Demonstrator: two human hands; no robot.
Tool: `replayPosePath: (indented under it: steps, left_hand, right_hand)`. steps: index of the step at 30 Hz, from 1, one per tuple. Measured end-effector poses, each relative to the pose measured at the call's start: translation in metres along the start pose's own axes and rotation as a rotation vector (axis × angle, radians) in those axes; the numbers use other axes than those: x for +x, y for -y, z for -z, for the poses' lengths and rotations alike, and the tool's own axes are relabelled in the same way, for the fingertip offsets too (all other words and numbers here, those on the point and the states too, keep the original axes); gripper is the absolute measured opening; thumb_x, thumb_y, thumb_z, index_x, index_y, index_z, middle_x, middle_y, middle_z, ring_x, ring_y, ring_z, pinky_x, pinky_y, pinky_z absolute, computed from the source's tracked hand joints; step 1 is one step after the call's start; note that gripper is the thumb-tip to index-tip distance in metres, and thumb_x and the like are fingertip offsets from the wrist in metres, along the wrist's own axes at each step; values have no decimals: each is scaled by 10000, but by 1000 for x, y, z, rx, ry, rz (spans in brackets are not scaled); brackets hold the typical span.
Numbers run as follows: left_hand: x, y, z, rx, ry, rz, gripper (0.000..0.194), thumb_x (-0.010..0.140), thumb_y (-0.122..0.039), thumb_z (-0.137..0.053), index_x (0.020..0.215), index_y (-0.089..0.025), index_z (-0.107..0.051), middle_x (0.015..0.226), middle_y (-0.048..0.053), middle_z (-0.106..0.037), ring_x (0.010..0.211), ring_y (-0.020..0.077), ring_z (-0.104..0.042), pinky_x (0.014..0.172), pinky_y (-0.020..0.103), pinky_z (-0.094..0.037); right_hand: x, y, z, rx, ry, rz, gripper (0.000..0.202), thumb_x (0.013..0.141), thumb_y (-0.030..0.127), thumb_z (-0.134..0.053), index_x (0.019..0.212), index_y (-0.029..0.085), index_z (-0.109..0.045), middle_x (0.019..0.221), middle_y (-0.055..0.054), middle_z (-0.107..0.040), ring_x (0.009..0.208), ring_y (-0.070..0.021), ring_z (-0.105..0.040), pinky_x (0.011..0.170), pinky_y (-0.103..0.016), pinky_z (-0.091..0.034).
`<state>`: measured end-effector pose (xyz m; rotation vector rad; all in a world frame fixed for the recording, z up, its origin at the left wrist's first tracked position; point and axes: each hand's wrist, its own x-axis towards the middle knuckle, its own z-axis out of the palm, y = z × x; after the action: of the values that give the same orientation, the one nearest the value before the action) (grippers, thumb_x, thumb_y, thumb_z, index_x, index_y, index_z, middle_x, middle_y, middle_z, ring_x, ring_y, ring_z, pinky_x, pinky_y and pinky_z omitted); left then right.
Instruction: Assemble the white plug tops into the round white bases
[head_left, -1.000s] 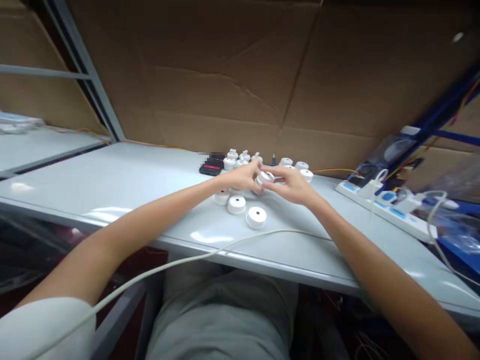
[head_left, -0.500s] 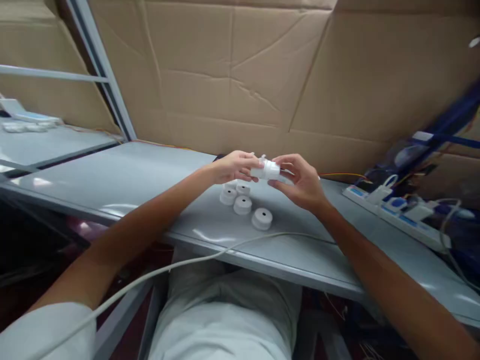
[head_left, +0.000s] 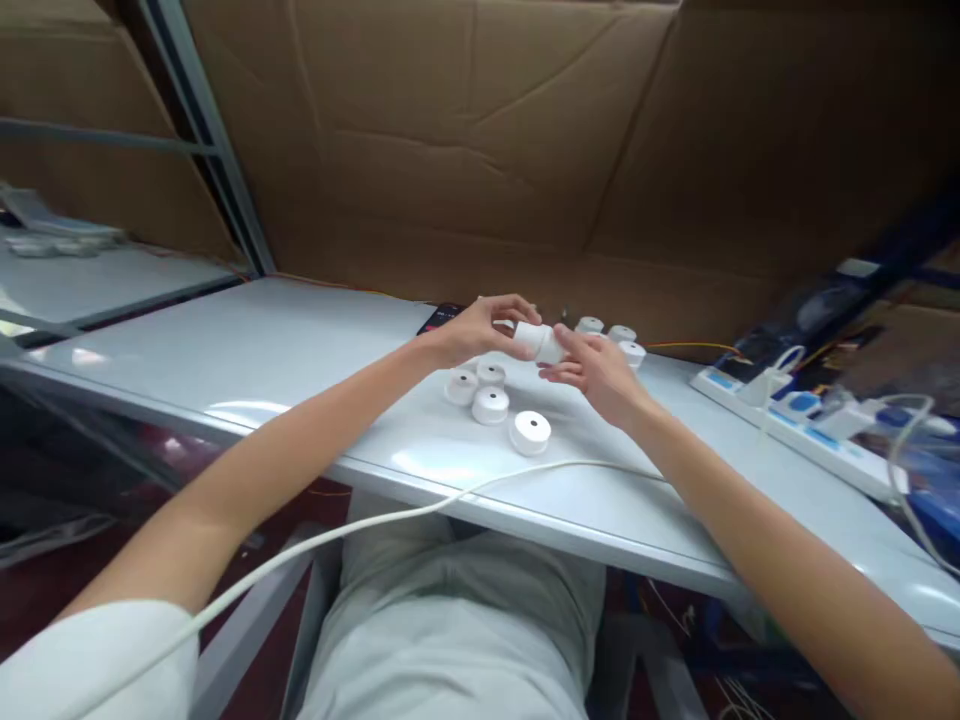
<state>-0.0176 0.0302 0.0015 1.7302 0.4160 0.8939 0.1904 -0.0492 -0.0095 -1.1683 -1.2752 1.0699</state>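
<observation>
Cardboard backing [head_left: 450, 200] behind pale surface [head_left: 322, 340], over which I have left hand [head_left: 480, 330] and right hand [head_left: 600, 378] both clamped on a raised white cylinder [head_left: 537, 343], apparently aligning or turning it, next move calling for steady, even finger pressure.

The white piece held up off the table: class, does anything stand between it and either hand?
Nothing visible does: the left hand and right hand both touch the white piece, at opposite ends. The nearest round white part and the pale cable lie closer to the person.
</observation>
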Motion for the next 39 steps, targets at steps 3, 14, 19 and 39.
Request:
replayPosePath:
  steps: [3,14,19,39]
  left_hand:
    - [1,2,-1,25,-8,-25,498,544,-225,-975,977,-163,-737,1038,23,-682,937,160,-647,823,311,-506]
    - [0,-2,-2,-121,16,144,526,617,-394,-1002,1007,-155,-742,990,46,-724,934,184,-699,886,374,-567]
    - [1,1,-4,-167,-50,187,536,653,-525,-984,914,-133,-727,954,49,-706,921,172,-695,905,378,-568]
    - [-3,7,0,230,93,63,529,754,-563,-899,1037,-174,-681,849,18,-697,795,159,-684,723,282,-531]
  right_hand:
    - [1,1,3,10,29,-68,513,812,714,-831,881,228,-680,743,-56,-745,764,-226,-781,772,-347,-679]
    - [3,-11,6,-333,-62,138,653,921,877,-495,840,244,-633,784,-88,-721,697,-259,-725,629,-399,-615]
    - [-4,-7,5,-541,-67,644,470,856,637,-768,1114,262,-652,1193,-93,-737,1025,-282,-745,889,-432,-640]
    - [3,-23,1,-192,60,169,574,767,759,-822,983,241,-700,942,-65,-771,771,-259,-765,774,-463,-679]
